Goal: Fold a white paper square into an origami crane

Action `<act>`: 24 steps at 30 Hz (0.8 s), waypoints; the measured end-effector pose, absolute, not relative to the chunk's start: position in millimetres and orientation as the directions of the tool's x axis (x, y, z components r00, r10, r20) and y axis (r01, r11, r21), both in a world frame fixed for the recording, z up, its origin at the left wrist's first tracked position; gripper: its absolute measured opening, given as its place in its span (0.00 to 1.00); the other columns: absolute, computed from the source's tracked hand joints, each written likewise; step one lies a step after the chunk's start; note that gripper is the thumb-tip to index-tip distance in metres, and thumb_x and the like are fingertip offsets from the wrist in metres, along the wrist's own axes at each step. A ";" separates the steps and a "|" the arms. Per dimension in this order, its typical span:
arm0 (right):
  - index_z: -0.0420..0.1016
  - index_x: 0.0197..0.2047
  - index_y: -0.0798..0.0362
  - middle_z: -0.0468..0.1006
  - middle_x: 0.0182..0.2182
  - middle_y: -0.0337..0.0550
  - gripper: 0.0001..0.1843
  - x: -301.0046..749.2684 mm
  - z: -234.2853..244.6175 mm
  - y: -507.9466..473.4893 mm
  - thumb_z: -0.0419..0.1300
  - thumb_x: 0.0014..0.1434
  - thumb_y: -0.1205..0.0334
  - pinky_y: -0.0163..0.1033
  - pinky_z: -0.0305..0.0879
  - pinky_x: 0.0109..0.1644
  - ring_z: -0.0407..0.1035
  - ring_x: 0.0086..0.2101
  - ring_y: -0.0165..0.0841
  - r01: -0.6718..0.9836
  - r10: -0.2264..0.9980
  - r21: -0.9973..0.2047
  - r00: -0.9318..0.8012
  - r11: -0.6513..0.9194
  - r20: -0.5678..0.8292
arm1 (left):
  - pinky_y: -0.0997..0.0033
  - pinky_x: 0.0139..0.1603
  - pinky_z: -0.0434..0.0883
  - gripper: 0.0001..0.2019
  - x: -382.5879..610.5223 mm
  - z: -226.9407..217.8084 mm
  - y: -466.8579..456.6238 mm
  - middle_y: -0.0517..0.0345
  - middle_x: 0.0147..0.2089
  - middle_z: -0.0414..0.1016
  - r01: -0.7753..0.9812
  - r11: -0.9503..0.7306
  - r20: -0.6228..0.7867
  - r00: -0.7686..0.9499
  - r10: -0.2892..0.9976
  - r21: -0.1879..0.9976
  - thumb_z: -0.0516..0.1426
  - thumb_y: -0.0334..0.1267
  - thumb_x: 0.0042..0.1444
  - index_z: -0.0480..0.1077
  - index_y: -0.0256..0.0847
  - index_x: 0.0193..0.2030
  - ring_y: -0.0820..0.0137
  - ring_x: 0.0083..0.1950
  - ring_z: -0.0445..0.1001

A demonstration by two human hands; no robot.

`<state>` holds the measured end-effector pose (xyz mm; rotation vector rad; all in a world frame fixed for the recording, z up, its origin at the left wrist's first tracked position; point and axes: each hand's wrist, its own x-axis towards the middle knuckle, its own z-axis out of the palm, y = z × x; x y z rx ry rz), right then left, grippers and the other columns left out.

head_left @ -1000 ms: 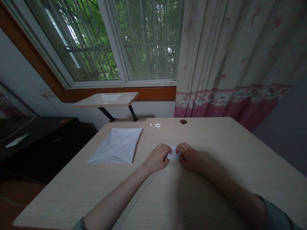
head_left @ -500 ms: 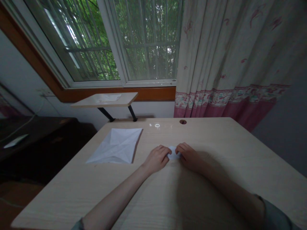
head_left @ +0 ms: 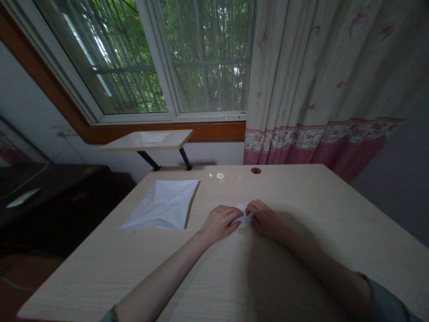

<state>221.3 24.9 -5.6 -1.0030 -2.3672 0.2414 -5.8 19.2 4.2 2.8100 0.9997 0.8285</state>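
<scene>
Both hands meet at a small folded piece of white paper [head_left: 241, 209] near the middle of the desk. My left hand [head_left: 221, 222] has its fingers and thumb closed on the paper's left side. At its right side, my right hand [head_left: 263, 219] pinches the paper with curled fingers. Much of the paper is hidden under the fingers, so its folded shape is hard to make out. To the left of my hands lies a larger creased sheet of white paper [head_left: 167, 203], flat on the desk and touched by neither hand.
The pale wooden desk [head_left: 201, 277] stretches beneath both arms. A small raised shelf [head_left: 124, 142] on black legs carries some white paper [head_left: 152, 137] at the back left. Near the desk's far edge is a round cable hole [head_left: 256, 171]. A curtain [head_left: 284, 89] hangs behind, beside the window.
The fingers of my left hand have reached slightly to the right over the small paper, covering more of it. My right hand has barely moved; the large sheet lies as before.
</scene>
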 end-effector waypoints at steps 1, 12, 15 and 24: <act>0.64 0.34 0.51 0.70 0.34 0.44 0.20 221.4 -5.9 25.0 0.47 0.42 0.83 0.42 0.62 0.44 0.63 0.38 0.37 0.605 0.704 -0.364 -0.568 0.708 0.425 | 0.63 0.51 0.72 0.11 -5.8 4.2 19.2 0.56 0.49 0.80 0.569 -0.794 0.475 0.649 0.594 0.215 0.56 0.40 0.64 0.72 0.42 0.51 0.65 0.48 0.78; 0.69 0.38 0.52 0.74 0.36 0.46 0.17 222.3 -6.9 25.3 0.47 0.52 0.79 0.45 0.68 0.45 0.67 0.39 0.38 0.570 0.708 -0.423 -0.523 0.704 0.475 | 0.63 0.50 0.71 0.09 -7.2 1.9 23.1 0.55 0.52 0.78 0.563 -0.805 0.442 0.684 0.581 0.187 0.56 0.42 0.65 0.77 0.44 0.45 0.65 0.50 0.76; 0.70 0.49 0.53 0.76 0.45 0.50 0.17 223.4 -10.3 26.0 0.47 0.61 0.73 0.49 0.69 0.53 0.69 0.47 0.38 0.509 0.682 -0.454 -0.550 0.731 0.482 | 0.63 0.50 0.71 0.10 -6.6 2.0 23.2 0.56 0.51 0.78 0.573 -0.799 0.430 0.684 0.590 0.184 0.55 0.41 0.67 0.77 0.44 0.46 0.65 0.50 0.75; 0.70 0.57 0.51 0.77 0.52 0.49 0.25 230.5 -28.0 30.4 0.46 0.60 0.74 0.49 0.69 0.59 0.71 0.52 0.37 0.556 0.692 -0.422 -0.488 0.716 0.532 | 0.58 0.52 0.68 0.14 -8.1 3.5 22.1 0.56 0.55 0.76 0.680 -0.722 0.413 0.624 0.663 0.131 0.57 0.31 0.63 0.75 0.49 0.52 0.62 0.53 0.72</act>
